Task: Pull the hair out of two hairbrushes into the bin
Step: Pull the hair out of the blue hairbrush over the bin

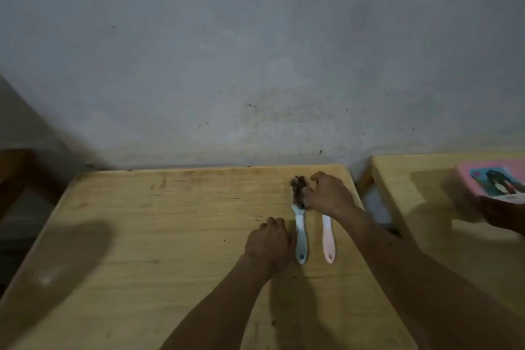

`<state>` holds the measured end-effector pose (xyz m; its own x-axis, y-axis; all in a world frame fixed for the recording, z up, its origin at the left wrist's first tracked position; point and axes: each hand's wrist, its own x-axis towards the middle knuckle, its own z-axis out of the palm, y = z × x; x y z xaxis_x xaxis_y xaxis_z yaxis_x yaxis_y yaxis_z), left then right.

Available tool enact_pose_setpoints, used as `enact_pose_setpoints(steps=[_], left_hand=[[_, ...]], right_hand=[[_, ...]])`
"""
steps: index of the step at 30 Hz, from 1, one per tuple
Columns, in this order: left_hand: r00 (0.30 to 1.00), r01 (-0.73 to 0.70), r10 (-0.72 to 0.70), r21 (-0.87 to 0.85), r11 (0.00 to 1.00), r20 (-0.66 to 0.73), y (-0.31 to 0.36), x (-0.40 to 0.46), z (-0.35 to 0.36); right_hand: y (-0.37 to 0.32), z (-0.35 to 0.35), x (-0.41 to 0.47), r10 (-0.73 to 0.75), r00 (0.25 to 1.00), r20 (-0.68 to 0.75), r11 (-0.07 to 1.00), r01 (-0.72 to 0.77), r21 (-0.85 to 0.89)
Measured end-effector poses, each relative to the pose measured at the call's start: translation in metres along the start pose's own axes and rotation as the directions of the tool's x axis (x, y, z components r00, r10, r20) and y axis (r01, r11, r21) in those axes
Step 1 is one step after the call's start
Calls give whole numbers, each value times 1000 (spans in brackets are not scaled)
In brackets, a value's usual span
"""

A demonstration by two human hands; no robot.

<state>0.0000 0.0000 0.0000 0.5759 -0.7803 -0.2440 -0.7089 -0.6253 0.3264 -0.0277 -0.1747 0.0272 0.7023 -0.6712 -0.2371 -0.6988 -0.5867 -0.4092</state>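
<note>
Two hairbrushes lie side by side on the wooden surface (170, 236), handles toward the person. The blue hairbrush (300, 231) sits just right of the left hand (270, 244), whose fingers curl loosely with the thumb side against the handle; whether it actually grips the handle cannot be told. A dark clump of hair (298, 189) fills that brush's head, directly beyond the left hand. The right hand (329, 194) rests over the heads of both brushes, fingers bent down onto the bristles and hair (a firm pinch is not clear). The pink hairbrush (328, 241) shows only its handle, just below the right hand. Further right of the right hand, well apart, a pink box (494, 182) sits on a second wooden surface (412, 179).
</note>
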Motion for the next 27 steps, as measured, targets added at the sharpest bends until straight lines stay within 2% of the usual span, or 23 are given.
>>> enact_pose_setpoints(steps=[8,13,16,19,23,25,27], left_hand=[[994,69,-57,-137,988,91,6,41,24],[994,88,-57,-357,930,96,-16,55,29],[985,142,-69,-514,846,158,-31,61,29],[974,202,-70,-684,701,217,-45,62,24],[984,134,41,-864,485,176,-61,51,17],[994,88,20,-888,452,109,-67,42,13],[999,28,-38,-869,493,11,-74,30,9]], right_hand=[[-13,23,34,55,995,80,991,-45,-123],[-28,25,47,99,993,68,992,-94,-80],[-36,24,50,99,991,87,989,-88,-123],[-49,15,46,62,995,83,991,-51,-128],[-77,-1,28,19,995,96,994,-9,-110],[-92,-7,18,2,993,117,994,11,-111],[-106,-8,10,-27,992,125,994,39,-99]])
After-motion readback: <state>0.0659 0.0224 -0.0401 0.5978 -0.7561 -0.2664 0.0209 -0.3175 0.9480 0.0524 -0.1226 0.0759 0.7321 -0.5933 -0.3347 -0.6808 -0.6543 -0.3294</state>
